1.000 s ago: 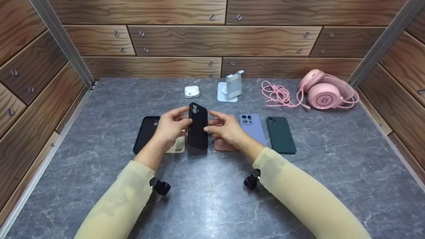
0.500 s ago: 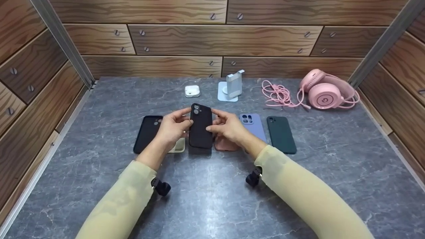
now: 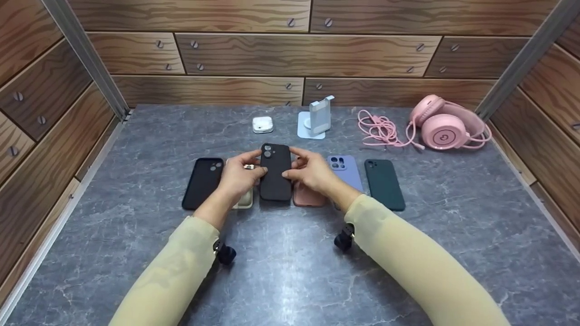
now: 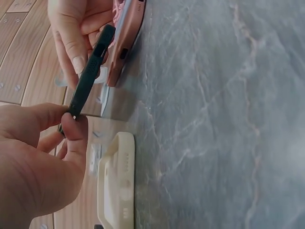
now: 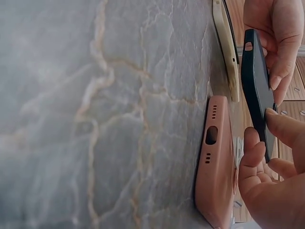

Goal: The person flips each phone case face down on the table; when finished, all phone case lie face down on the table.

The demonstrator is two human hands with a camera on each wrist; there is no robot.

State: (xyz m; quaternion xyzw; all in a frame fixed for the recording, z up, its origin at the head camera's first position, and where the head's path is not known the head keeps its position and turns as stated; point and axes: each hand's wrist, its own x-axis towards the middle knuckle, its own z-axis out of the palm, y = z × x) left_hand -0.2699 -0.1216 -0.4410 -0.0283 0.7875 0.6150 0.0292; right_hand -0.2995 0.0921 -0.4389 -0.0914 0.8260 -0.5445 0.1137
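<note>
A black phone case (image 3: 275,181) is held between both hands, its camera cutouts at the far end. My left hand (image 3: 238,175) pinches its left edge with thumb and fingers. On the opposite edge, my right hand (image 3: 312,174) pinches it the same way. Both wrist views show the case (image 4: 88,81) raised off the table. Beneath the left hand lies a cream phone case (image 3: 246,199), mostly covered in the head view. A pink phone case (image 5: 214,162) lies by the right hand, partly hidden by it in the head view.
Another black phone case (image 3: 197,188) lies at the left of the row. Purple (image 3: 346,174) and dark green (image 3: 385,185) cases lie at the right. Behind are a white earphone box (image 3: 262,125), a light-blue stand (image 3: 319,117) and pink headphones (image 3: 442,129) with a coiled cable (image 3: 378,129).
The held black case has turned from a slanted angle to show its back squarely to the head view, and its top has come slightly lower. Both hands keep their hold.
</note>
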